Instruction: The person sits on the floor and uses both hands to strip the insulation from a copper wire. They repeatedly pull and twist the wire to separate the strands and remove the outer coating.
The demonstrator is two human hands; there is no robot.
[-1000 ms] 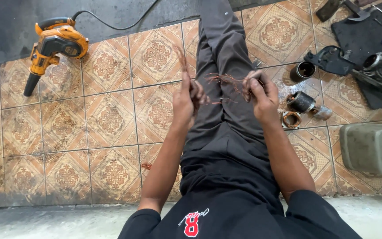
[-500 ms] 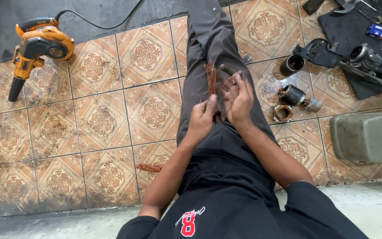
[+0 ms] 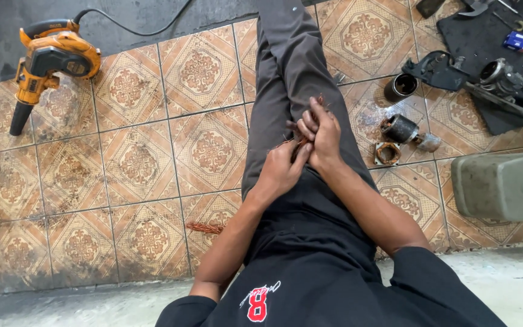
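Both hands, left [image 3: 281, 168] and right [image 3: 321, 132], grip copper wire [image 3: 305, 140] above the lap, left of the rotor [image 3: 399, 128].

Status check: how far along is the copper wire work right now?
Done: a small clump of copper wire lies on the tiled floor by the left arm. In hand: left hand and right hand grip a copper wire bundle over the lap. Left: opened motor parts sit beside the right leg.

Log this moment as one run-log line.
left hand: gripping copper wire bundle | right hand: gripping same bundle | over lap | orange blower on tiled floor
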